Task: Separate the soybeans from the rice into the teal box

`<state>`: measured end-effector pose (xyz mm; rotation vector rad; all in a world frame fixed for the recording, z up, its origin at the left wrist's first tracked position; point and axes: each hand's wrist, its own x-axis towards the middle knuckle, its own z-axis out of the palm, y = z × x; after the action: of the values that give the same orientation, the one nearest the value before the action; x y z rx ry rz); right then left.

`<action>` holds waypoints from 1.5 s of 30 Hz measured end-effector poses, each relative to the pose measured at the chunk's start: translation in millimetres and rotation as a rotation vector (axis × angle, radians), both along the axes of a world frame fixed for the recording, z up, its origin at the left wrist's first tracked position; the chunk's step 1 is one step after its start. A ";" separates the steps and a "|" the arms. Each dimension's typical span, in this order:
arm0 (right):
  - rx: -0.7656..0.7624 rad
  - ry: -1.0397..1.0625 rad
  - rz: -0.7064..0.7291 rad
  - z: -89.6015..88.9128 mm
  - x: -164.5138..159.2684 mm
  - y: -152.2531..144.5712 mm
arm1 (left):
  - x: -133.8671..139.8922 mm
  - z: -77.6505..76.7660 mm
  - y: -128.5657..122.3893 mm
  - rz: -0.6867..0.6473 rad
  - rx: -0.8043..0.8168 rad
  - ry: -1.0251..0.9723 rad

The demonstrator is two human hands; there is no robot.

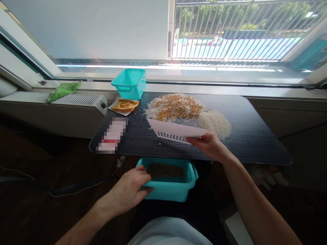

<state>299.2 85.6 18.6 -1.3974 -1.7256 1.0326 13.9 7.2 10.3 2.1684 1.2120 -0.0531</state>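
My left hand (135,185) grips the left rim of a turquoise plastic bin (168,190), fingers over the edge and thumb outside. Inside the bin lies a layer of dried peas (166,170), dim in the shade below the table edge. My right hand (208,144) is closed on the right end of a white slotted plastic basket (176,129), held tilted above the table. Its slots face me, and its inside is hidden. Just behind it spreads a heap of white rice (216,124) with yellow dried peas (178,107) scattered over its left part.
On the dark table (255,136), one pea (159,144) lies near the front edge. At the back left stands another turquoise bin (131,85), beside yellow food on a napkin (125,105). A blurred-out flat item (112,136) lies left. A green cloth (65,91) rests on the radiator (76,100).
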 end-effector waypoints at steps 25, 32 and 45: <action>0.202 -0.146 -0.223 -15.2 -18.2 29.4 | -7.1 -1.1 -1.8 0.035 -0.004 0.005; 0.251 -0.172 -0.134 -21.0 -25.4 57.3 | -7.8 0.8 -1.4 0.073 -0.029 -0.011; 0.095 -0.074 -0.049 -17.9 -15.5 49.0 | -10.2 -1.0 3.2 0.032 -0.011 0.013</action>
<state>283.7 134.6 0.7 -1.4265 -1.7604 0.8713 3.7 10.4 9.3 2.1420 1.2508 -0.0604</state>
